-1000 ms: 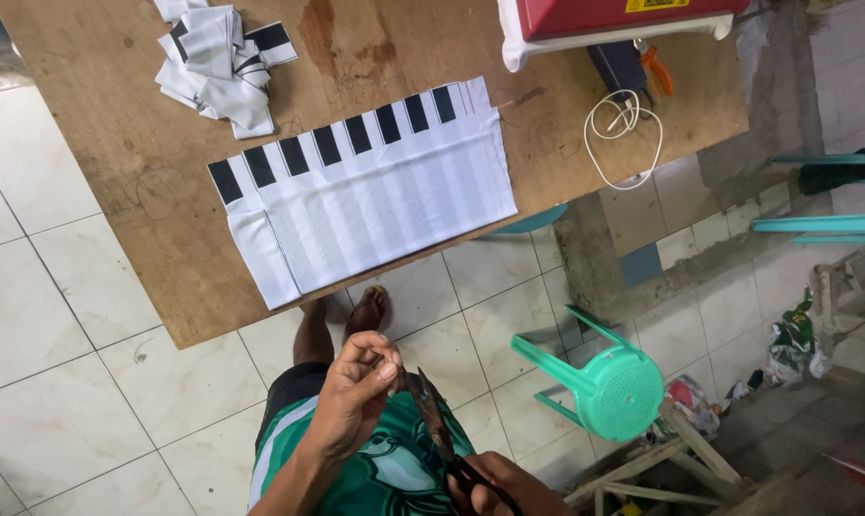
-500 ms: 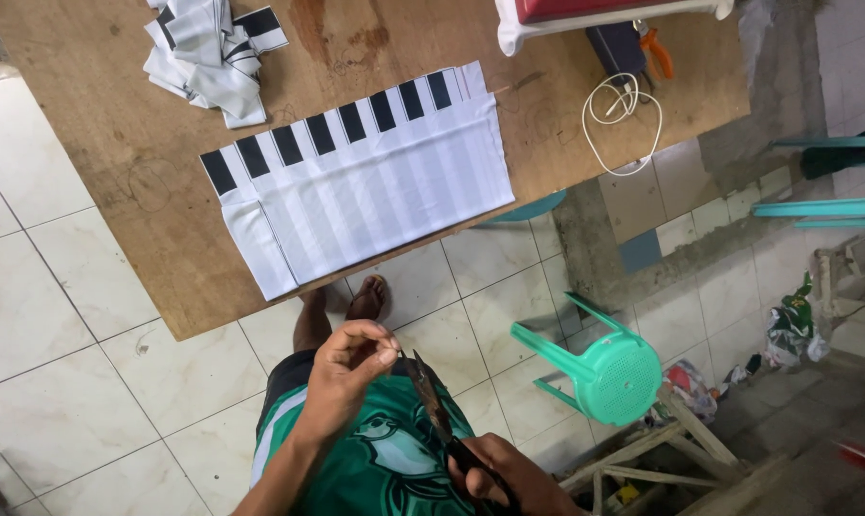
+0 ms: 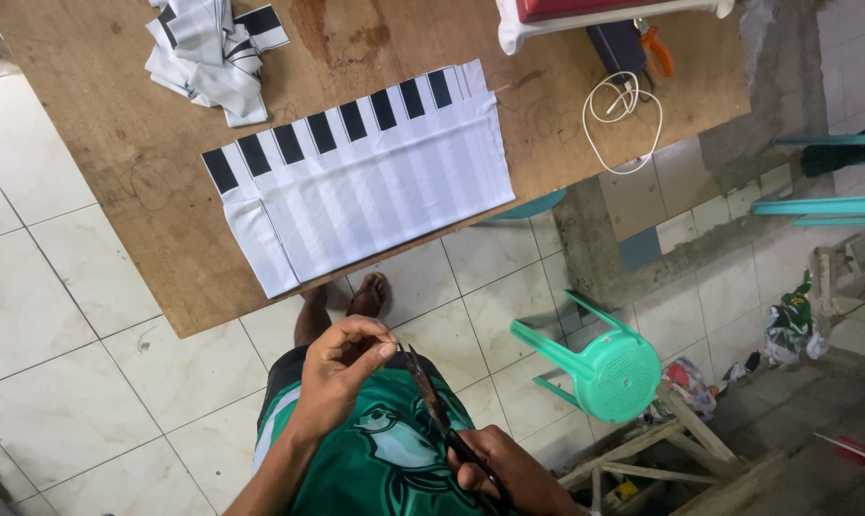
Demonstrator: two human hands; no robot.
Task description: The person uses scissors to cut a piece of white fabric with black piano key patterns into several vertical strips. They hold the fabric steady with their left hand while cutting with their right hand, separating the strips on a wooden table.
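Plywood worktop (image 3: 117,143): brown, darker reddish stain near far edge. Row of cloth strips (image 3: 366,182) at near edge: white, faint grey striping, black block at far end of each strip. Heap of cloth pieces (image 3: 208,53) at far left corner: same white and black. Coiled cable (image 3: 624,119) toward right edge: white. Pliers (image 3: 657,53): orange handles. Scissors (image 3: 442,420): dark blades and handles. Shirt (image 3: 385,459): green, white side stripes, grey-white animal print. Overturned stool (image 3: 595,358): teal. Floor tiles (image 3: 50,325): cream, marbled.
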